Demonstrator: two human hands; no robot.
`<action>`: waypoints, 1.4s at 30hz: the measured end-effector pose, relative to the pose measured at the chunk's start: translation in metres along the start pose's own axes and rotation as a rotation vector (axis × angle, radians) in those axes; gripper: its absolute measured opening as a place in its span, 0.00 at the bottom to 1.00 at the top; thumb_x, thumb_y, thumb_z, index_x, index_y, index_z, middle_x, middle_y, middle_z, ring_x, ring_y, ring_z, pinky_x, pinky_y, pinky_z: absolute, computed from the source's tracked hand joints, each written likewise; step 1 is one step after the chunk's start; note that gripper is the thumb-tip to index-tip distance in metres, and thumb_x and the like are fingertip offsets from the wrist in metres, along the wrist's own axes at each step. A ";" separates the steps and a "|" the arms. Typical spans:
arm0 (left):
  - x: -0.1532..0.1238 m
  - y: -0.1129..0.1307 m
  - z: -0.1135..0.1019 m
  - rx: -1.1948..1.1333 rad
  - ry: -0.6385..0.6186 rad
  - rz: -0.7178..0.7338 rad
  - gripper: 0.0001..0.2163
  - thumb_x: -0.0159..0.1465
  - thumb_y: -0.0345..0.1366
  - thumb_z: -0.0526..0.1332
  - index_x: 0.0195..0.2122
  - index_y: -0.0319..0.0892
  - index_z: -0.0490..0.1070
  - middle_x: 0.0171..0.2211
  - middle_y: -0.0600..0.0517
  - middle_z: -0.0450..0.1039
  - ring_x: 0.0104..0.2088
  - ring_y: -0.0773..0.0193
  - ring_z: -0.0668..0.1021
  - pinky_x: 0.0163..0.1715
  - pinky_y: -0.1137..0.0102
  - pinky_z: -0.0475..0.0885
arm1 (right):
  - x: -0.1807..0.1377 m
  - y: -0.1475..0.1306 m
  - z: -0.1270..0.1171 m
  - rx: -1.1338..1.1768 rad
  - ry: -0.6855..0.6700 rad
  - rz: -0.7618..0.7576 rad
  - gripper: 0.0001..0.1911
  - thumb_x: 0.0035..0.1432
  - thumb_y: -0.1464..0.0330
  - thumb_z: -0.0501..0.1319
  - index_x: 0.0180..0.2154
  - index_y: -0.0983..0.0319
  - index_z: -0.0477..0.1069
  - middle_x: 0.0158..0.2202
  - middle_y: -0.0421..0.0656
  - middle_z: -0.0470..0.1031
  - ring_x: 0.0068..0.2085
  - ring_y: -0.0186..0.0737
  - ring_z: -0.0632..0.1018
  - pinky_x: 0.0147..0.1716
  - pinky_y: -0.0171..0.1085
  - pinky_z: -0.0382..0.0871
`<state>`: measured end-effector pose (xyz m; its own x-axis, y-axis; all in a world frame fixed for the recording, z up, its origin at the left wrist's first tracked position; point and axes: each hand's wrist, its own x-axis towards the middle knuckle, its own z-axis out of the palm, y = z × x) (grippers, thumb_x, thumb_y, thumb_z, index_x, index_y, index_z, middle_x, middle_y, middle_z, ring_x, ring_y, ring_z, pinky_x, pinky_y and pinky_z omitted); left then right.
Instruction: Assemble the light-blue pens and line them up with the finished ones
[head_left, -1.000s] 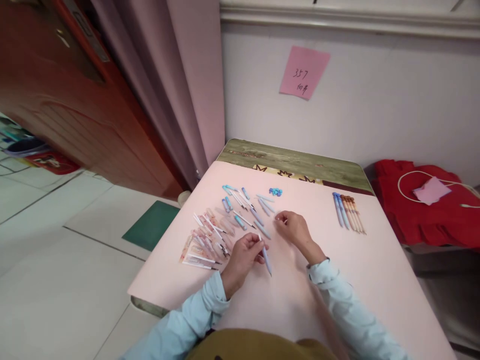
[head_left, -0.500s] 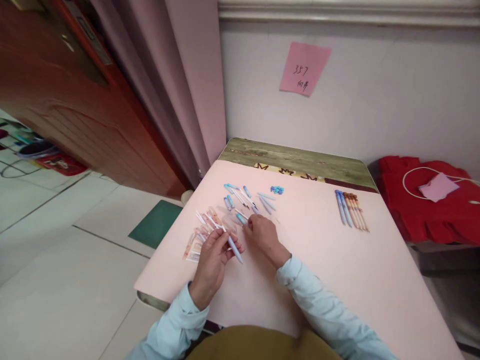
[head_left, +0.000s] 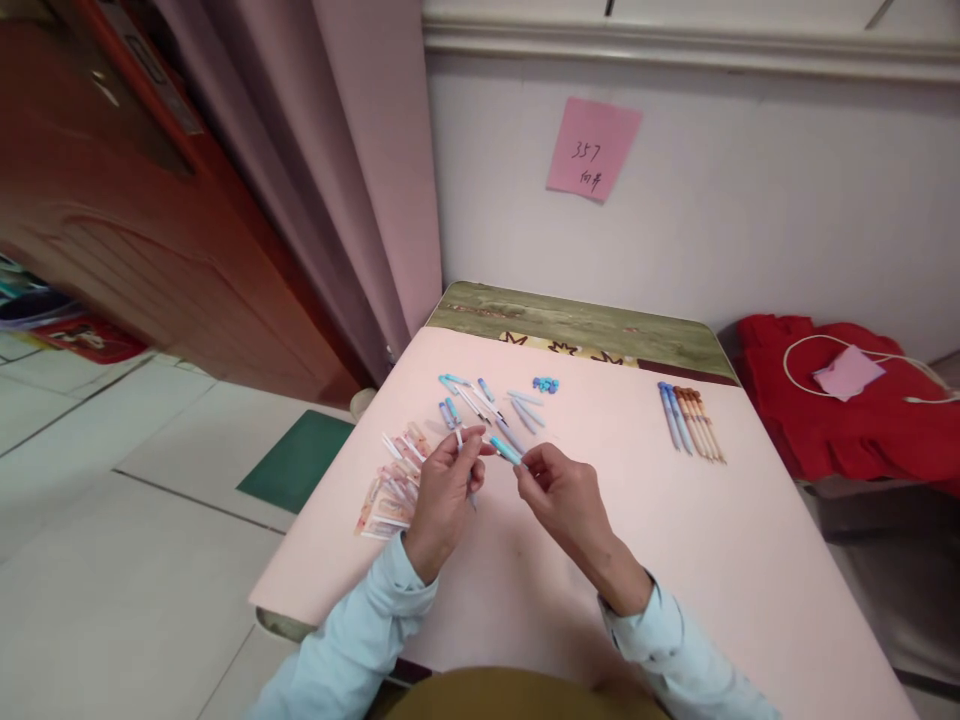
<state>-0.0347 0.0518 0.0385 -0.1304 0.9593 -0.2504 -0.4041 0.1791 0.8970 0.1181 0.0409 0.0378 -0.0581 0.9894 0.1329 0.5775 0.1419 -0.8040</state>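
My left hand [head_left: 444, 490] is closed round a pale blue pen barrel [head_left: 464, 455] and holds it upright above the pink table [head_left: 750, 560]. My right hand [head_left: 561, 492] pinches a small turquoise pen part [head_left: 507, 450] and holds it close to the barrel's top. Just beyond both hands lies a scatter of blue pen parts [head_left: 487, 402]. To the left of my left hand lies a heap of pink and clear pen parts [head_left: 391, 485].
A row of assembled blue and orange pens [head_left: 690, 420] lies at the table's far right. A small pile of blue caps [head_left: 546, 384] sits near the far edge. A red cloth with a white cable [head_left: 840, 400] lies on the right. A pink note [head_left: 592, 148] hangs on the wall.
My right hand has picked up a turquoise part from the scatter and drawn back towards me. My left hand has tipped the barrel upright and brought it up to meet the part.
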 end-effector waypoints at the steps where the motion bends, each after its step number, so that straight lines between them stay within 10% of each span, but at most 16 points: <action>1: 0.000 0.000 0.003 -0.004 -0.014 -0.011 0.15 0.56 0.43 0.68 0.39 0.38 0.74 0.30 0.50 0.74 0.20 0.75 0.66 0.17 0.77 0.56 | -0.003 -0.001 -0.003 0.012 -0.001 -0.001 0.05 0.57 0.65 0.59 0.30 0.58 0.69 0.21 0.36 0.73 0.20 0.33 0.72 0.23 0.30 0.64; 15: -0.002 -0.021 0.014 -0.372 0.007 -0.376 0.06 0.55 0.29 0.66 0.27 0.35 0.68 0.25 0.50 0.72 0.18 0.77 0.64 0.13 0.81 0.53 | -0.015 -0.005 -0.020 0.043 0.093 -0.025 0.11 0.56 0.66 0.60 0.41 0.59 0.74 0.30 0.41 0.78 0.27 0.35 0.78 0.31 0.32 0.72; 32: 0.016 0.007 -0.026 -0.510 0.147 -0.373 0.08 0.67 0.24 0.52 0.32 0.32 0.68 0.25 0.50 0.68 0.16 0.79 0.62 0.12 0.83 0.56 | -0.062 0.113 -0.072 -0.234 0.286 0.321 0.11 0.57 0.62 0.59 0.31 0.61 0.76 0.26 0.41 0.77 0.26 0.37 0.75 0.30 0.35 0.66; 35: 0.020 0.012 -0.028 -0.519 0.165 -0.360 0.09 0.68 0.24 0.50 0.32 0.32 0.68 0.25 0.50 0.68 0.16 0.79 0.62 0.12 0.83 0.56 | -0.069 0.095 -0.048 -0.094 0.137 0.097 0.09 0.60 0.65 0.58 0.36 0.61 0.76 0.32 0.43 0.78 0.31 0.37 0.76 0.33 0.34 0.68; 42: 0.013 0.019 -0.032 -0.564 0.151 -0.336 0.09 0.68 0.25 0.50 0.32 0.34 0.66 0.25 0.50 0.68 0.16 0.79 0.62 0.12 0.83 0.55 | -0.087 0.040 0.037 -0.070 -0.714 -0.635 0.11 0.67 0.64 0.54 0.44 0.58 0.73 0.41 0.43 0.75 0.39 0.35 0.75 0.36 0.31 0.67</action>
<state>-0.0734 0.0611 0.0410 -0.0241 0.8230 -0.5675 -0.8507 0.2813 0.4441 0.1162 -0.0388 -0.0273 -0.8465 0.5167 0.1284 0.3137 0.6789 -0.6639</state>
